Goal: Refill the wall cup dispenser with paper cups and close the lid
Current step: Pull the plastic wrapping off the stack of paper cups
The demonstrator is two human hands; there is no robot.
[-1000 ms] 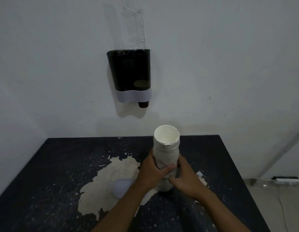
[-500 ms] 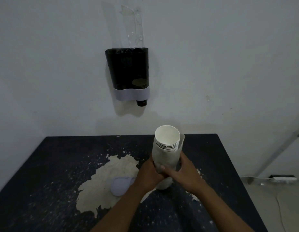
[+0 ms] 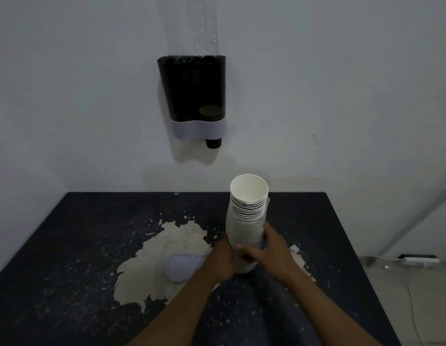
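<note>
The lower part of a stack of paper cups point(image 3: 248, 208), upright in its plastic sleeve point(image 3: 242, 233), is gripped by the left hand point(image 3: 223, 260) and the right hand point(image 3: 269, 253) above the dark table point(image 3: 67, 245). A pale lid point(image 3: 179, 267) lies just left. The wall dispenser point(image 3: 192, 96) is mounted farther off, a cup point(image 3: 213, 143) protruding below.

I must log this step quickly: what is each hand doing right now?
Left hand: closed around the lower part of the wrapped stack of paper cups.
Right hand: closed on the same stack, at its plastic wrap.
</note>
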